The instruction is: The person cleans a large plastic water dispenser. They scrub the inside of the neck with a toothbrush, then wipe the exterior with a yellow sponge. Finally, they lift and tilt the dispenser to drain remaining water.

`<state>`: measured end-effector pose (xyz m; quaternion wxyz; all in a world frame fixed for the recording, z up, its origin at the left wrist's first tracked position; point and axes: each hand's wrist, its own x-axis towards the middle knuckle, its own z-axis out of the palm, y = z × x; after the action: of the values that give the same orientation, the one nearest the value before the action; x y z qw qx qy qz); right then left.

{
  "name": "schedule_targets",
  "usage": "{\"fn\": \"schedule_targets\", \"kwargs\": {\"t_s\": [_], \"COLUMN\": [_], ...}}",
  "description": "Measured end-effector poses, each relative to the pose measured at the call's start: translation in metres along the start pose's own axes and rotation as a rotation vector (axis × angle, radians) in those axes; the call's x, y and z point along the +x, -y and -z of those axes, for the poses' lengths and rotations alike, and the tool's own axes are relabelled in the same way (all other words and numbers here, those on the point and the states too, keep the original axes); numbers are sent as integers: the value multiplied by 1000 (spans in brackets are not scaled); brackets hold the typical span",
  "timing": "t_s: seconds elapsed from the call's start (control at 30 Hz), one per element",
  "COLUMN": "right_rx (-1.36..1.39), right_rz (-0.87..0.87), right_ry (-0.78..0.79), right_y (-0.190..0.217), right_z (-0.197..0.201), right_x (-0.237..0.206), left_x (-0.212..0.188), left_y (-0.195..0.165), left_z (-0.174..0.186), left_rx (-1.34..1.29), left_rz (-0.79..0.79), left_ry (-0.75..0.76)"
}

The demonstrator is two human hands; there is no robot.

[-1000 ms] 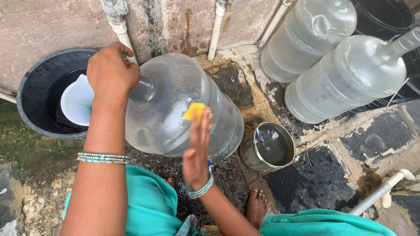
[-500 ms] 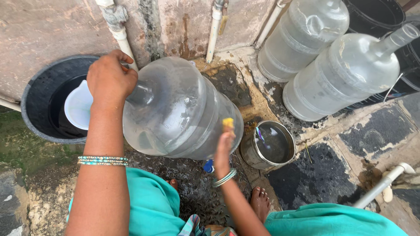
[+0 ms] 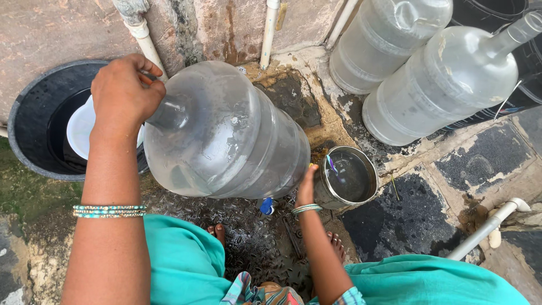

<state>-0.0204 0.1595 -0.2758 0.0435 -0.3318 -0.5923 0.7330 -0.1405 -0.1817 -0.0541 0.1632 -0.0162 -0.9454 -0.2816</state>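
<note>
So nearest us, our right hand (image 3: 306,183) presses flat against the base end of the big clear water jug (image 3: 226,133), fingers together; whether it pinches anything we cannot tell. Our left hand (image 3: 125,93) wraps shut around the jug's neck. The jug lies tilted on its side above the wet stone floor (image 3: 395,220), between the black tub (image 3: 34,113) and the steel pot (image 3: 347,178). It looks empty, so probably light, stiff but dentable, slick when wet; neck plus base seems the safest hold. Farther off, two more jugs (image 3: 446,79) lean at the wall (image 3: 226,22).
</note>
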Motion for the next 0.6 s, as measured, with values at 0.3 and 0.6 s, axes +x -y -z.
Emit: {"fn": "schedule_targets", "kwargs": {"t_s": [0.3, 0.6], "right_rx": [322, -313], "right_rz": [-253, 890], "right_ry": [-105, 243], "right_y": [-22, -4], "right_z": [13, -73], "right_x": [0, -149], "left_x": [-3, 6], "left_y": [6, -5], "left_z": [-11, -19], "left_rx": [40, 161], "left_rz": [-30, -25], "left_ry": [-129, -219]}}
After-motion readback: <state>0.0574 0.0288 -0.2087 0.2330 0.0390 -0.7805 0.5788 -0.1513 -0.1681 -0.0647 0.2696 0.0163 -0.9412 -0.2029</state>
